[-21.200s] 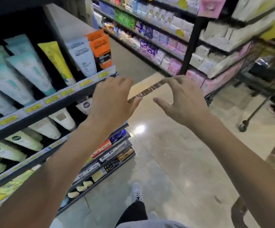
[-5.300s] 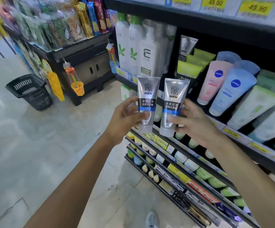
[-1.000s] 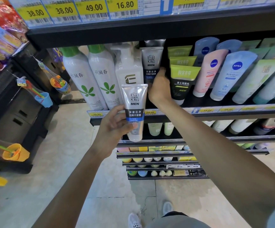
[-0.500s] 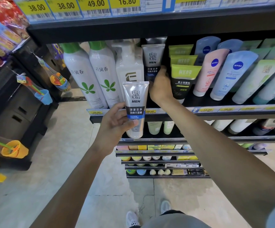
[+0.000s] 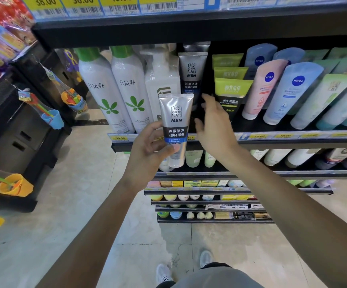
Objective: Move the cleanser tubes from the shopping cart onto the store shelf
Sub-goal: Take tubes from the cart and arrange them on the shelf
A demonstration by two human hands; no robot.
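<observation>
Head: left hand (image 5: pixel 147 150) grips "MEN" tube (image 5: pixel 175 125).

One camera on the head looks forward and down, close to the store shelf (image 5: pixel 272 140), with the floor (image 5: pixel 64 204) below.
</observation>
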